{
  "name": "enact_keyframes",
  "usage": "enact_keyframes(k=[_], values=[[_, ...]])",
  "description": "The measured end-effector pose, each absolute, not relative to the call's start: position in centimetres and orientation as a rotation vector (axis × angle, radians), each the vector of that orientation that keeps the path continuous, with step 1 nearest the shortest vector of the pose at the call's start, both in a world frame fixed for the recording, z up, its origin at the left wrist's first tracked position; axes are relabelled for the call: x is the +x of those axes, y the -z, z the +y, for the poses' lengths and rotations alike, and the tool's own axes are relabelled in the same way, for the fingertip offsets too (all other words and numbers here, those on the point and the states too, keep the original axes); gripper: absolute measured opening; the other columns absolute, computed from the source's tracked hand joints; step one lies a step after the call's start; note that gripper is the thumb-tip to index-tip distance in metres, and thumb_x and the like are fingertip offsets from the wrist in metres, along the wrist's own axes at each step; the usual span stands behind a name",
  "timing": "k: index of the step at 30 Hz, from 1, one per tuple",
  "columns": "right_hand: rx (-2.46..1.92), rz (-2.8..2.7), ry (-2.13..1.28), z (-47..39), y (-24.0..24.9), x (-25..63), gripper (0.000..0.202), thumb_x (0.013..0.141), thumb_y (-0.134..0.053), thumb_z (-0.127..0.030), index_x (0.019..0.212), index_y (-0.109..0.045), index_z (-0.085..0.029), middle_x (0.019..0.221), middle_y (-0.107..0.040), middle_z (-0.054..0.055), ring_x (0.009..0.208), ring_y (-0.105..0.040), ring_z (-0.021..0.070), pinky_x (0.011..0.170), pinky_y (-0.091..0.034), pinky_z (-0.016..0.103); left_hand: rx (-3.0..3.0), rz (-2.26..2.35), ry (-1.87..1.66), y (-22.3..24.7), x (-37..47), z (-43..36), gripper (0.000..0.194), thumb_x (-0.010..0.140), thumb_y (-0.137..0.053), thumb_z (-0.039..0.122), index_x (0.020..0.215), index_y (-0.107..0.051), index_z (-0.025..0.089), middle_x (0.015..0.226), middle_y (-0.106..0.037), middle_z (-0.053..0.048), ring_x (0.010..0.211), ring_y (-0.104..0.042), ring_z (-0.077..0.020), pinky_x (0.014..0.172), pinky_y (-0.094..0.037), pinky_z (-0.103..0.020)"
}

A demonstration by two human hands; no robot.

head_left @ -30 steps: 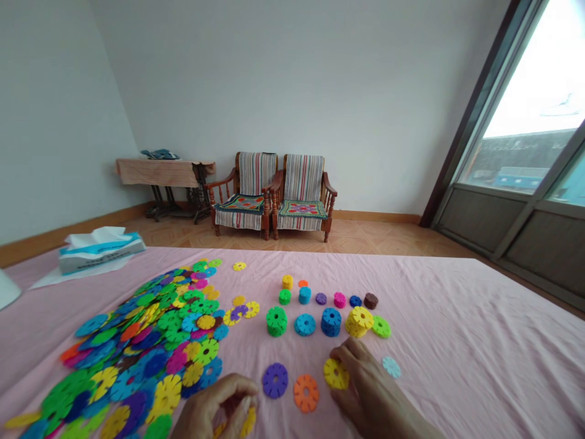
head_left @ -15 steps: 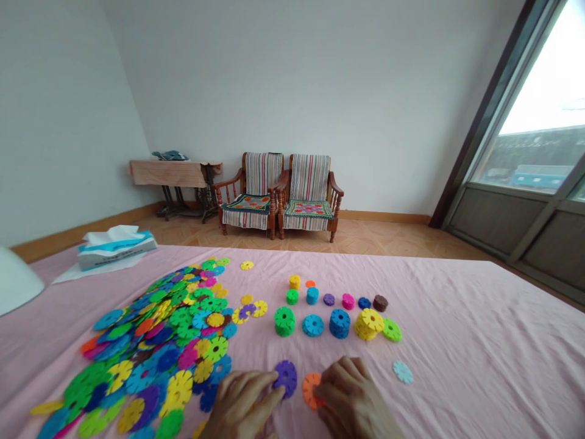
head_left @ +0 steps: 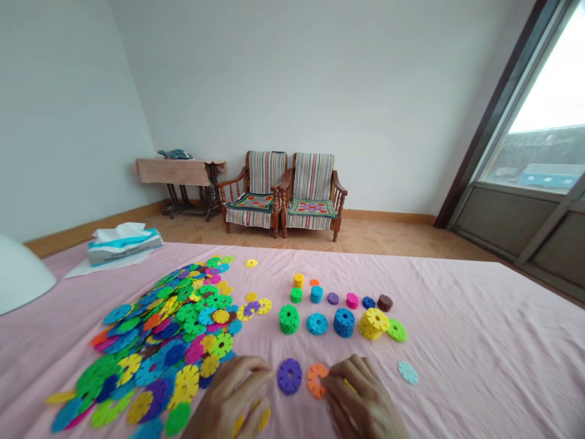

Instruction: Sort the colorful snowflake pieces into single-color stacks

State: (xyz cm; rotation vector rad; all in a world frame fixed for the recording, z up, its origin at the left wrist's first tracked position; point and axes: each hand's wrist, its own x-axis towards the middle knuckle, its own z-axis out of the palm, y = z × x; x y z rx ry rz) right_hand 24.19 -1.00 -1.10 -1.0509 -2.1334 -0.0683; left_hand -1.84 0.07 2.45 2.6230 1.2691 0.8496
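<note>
On the pink cloth, a purple disc (head_left: 289,376) lies just right of my left hand (head_left: 234,396), apart from its fingertips. Yellow disc parts (head_left: 264,418) show among that hand's curled fingers. Beside the purple disc is an orange disc (head_left: 315,381); the fingertips of my right hand (head_left: 359,396) are at its right edge. A sliver of yellow shows between the right fingers, which are bent together. Behind stand a green stack (head_left: 289,319), a light blue stack (head_left: 317,324), a darker blue stack (head_left: 344,322) and a yellow stack (head_left: 373,323).
A large heap of mixed discs (head_left: 169,329) spreads on the left. Smaller stacks, including a brown one (head_left: 384,302), form a row farther back. A pale blue disc (head_left: 408,372) lies at right. A tissue box (head_left: 125,246) sits at the back left.
My left hand has drawn away from the purple disc to the left, with yellow now showing among its fingers. The right hand remains by the orange disc. The view has shifted slightly.
</note>
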Motion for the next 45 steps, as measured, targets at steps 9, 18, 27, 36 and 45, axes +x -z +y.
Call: enact_keyframes(k=[9, 18, 27, 36, 45], values=[[-1.064, -2.17, 0.054, -1.2, 1.1, 24.4, 0.015, 0.09, -0.047, -0.01, 0.09, -0.057, -0.021, 0.082, -0.062, 0.005, 0.073, -0.055, 0.0193, 0.064, -0.042, 0.032, 2.261, 1.32, -0.443, -5.0, -3.2, 0.4, 0.02, 0.077, -0.061, 0.013, 0.09, -0.068, 0.027, 0.093, -0.066, 0.001, 0.089, -0.062, -0.0162, 0.081, -0.046, -0.022], [-1.075, -2.167, 0.015, -1.3, 1.6, 24.4, 0.015, 0.09, -0.047, -0.008, 0.089, -0.056, -0.02, 0.083, -0.061, 0.005, 0.075, -0.055, 0.0193, 0.065, -0.044, 0.033, 2.231, 1.32, -0.309, -4.8, -2.0, -0.2, 0.025, 0.071, -0.064, 0.011, 0.088, -0.07, 0.027, 0.096, -0.063, -0.001, 0.094, -0.057, -0.0205, 0.083, -0.043, -0.025], [-1.048, -2.189, 0.04, -1.1, 1.4, 24.3, 0.015, 0.089, -0.048, -0.008, 0.092, -0.057, -0.02, 0.083, -0.062, 0.005, 0.075, -0.057, 0.0194, 0.066, -0.046, 0.032, 2.243, 1.405, -0.241, -4.6, -1.2, 0.1, 0.027, 0.063, -0.057, 0.007, 0.084, -0.066, 0.021, 0.094, -0.062, -0.003, 0.093, -0.058, -0.0209, 0.081, -0.043, -0.028], [-1.024, -2.175, 0.058, -1.1, 1.5, 24.2, 0.015, 0.089, -0.047, -0.008, 0.089, -0.057, -0.019, 0.081, -0.062, 0.005, 0.073, -0.057, 0.0183, 0.064, -0.046, 0.031, 2.252, 1.474, -0.398, -4.3, -1.6, 0.0, 0.027, 0.063, -0.052, 0.005, 0.083, -0.06, 0.021, 0.089, -0.064, 0.0, 0.087, -0.06, -0.0173, 0.079, -0.044, -0.025], [-1.052, -2.171, 0.005, -1.4, 1.2, 24.2, 0.017, 0.089, -0.045, -0.008, 0.089, -0.058, -0.019, 0.082, -0.061, 0.005, 0.075, -0.058, 0.0188, 0.065, -0.047, 0.032, 2.201, 1.42, -0.135, -6.8, -4.1, -0.4, 0.032, 0.058, -0.048, 0.005, 0.083, -0.062, 0.021, 0.091, -0.064, -0.001, 0.087, -0.06, -0.0196, 0.077, -0.042, -0.026]])
